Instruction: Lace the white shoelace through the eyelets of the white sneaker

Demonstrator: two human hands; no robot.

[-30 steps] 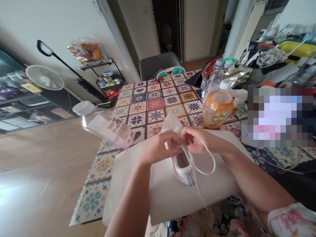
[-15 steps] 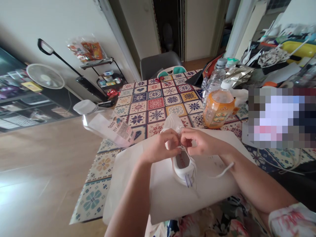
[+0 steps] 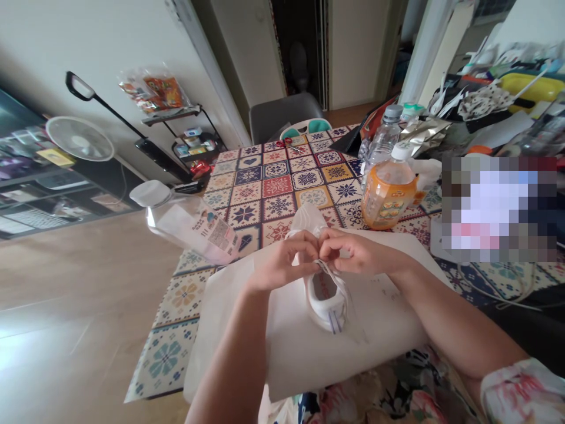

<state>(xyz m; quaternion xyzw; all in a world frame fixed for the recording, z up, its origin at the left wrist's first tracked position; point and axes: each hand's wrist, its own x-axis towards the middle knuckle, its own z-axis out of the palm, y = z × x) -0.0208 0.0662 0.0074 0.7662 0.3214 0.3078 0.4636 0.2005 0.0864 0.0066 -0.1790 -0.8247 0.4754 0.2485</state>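
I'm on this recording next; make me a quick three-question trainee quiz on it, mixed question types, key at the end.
1. True or false: the shoe's toe points toward the person.
2. Which is closest to the right hand?
A) orange-labelled bottle
B) white fan
C) red-handled scissors
3. Fill in: the left hand and right hand meet at the shoe's white ____.

Key: 1. False, it points away. 2. A. 3. Laces.
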